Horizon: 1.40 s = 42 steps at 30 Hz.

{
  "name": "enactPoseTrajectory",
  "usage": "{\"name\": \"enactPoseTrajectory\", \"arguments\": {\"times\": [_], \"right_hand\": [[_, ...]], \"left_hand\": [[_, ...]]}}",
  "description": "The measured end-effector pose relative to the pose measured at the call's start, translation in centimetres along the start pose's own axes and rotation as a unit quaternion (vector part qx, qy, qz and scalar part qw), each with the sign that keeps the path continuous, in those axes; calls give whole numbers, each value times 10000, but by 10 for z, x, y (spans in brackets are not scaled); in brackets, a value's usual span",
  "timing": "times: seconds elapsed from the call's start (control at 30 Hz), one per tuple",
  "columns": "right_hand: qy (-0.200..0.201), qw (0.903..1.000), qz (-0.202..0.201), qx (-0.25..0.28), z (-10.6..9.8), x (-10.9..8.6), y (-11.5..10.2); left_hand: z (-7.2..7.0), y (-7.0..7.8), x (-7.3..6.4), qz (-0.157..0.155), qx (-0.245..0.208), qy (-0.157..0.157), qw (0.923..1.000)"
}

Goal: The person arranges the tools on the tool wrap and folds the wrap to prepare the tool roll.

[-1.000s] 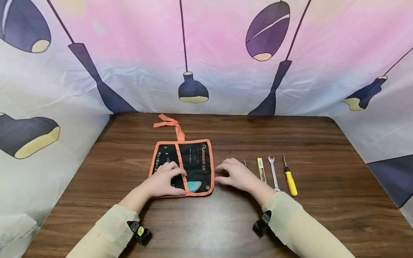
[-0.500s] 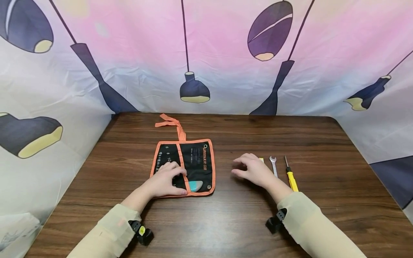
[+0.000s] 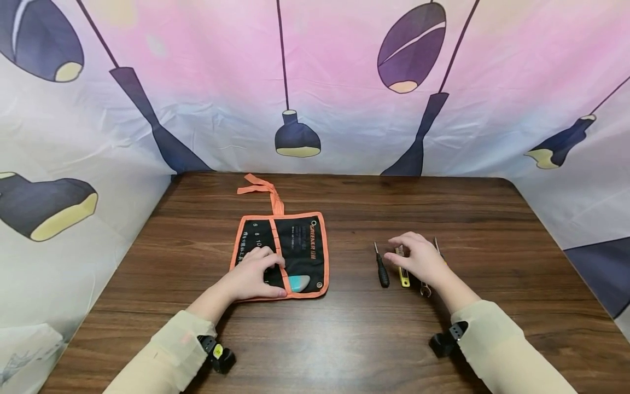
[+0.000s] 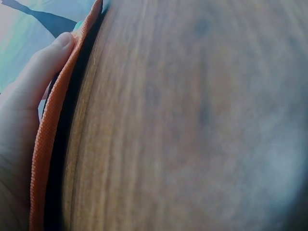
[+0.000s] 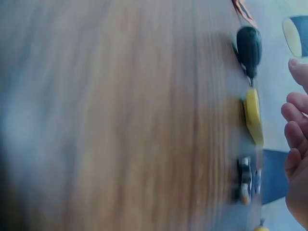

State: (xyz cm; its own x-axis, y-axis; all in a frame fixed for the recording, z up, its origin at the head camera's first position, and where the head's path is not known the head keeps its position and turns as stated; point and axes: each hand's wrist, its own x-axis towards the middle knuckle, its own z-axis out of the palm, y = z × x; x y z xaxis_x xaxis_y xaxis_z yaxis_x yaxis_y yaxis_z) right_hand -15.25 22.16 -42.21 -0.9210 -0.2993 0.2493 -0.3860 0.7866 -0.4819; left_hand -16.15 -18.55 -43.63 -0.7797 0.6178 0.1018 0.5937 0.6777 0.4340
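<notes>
A black tool pouch [image 3: 300, 241] with orange trim lies flat on the wooden table [image 3: 344, 339]. A teal thing [image 3: 297, 283] pokes from its lower pocket. My left hand [image 3: 253, 273] rests on the pouch's lower left, thumb [image 4: 45, 67] along the orange edge [image 4: 45, 139]. My right hand [image 3: 418, 257] hovers with loosely curled fingers [image 5: 296, 130] over a row of tools and holds nothing. A black screwdriver [image 3: 381, 271] lies just left of it. A yellow utility knife [image 3: 403, 279] and a wrench [image 3: 424, 289] show partly under it. A metal shaft tip [image 3: 436, 244] shows behind it.
The pouch's orange tie strap [image 3: 261, 189] trails toward the table's back edge. A printed cloth backdrop [image 3: 315, 82] closes in the table on three sides. In the right wrist view the black screwdriver [image 5: 249, 45], knife [image 5: 252, 120] and wrench [image 5: 245, 185] lie side by side.
My right hand has moved right, from the pouch's right edge to above the row of tools, uncovering the black screwdriver. My left hand has stayed on the pouch.
</notes>
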Motion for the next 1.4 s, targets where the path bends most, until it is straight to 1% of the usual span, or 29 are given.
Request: {"name": "enactPoseTrajectory", "arguments": {"times": [0.23, 0.33, 0.5, 0.67, 0.93, 1.2, 1.4], "right_hand": [[254, 9995, 164, 40, -8, -7, 15], [291, 9994, 197, -20, -11, -10, 19], [264, 9993, 246, -131, -17, -15, 24], [245, 9987, 411, -156, -20, -21, 30], [317, 9972, 651, -181, -25, -37, 41], [134, 9955, 887, -306, -30, -48, 49], [173, 9954, 852, -390, -33, -55, 54]], "left_hand": [[2, -1, 0, 47, 46, 22, 10000], [2, -1, 1, 70, 48, 38, 10000], [2, -1, 0, 36, 62, 21, 10000], [1, -1, -1, -24, 48, 25, 10000], [2, 0, 0, 20, 63, 35, 10000], [2, 0, -1, 16, 75, 40, 10000], [3, -1, 0, 22, 78, 71, 9999]]}}
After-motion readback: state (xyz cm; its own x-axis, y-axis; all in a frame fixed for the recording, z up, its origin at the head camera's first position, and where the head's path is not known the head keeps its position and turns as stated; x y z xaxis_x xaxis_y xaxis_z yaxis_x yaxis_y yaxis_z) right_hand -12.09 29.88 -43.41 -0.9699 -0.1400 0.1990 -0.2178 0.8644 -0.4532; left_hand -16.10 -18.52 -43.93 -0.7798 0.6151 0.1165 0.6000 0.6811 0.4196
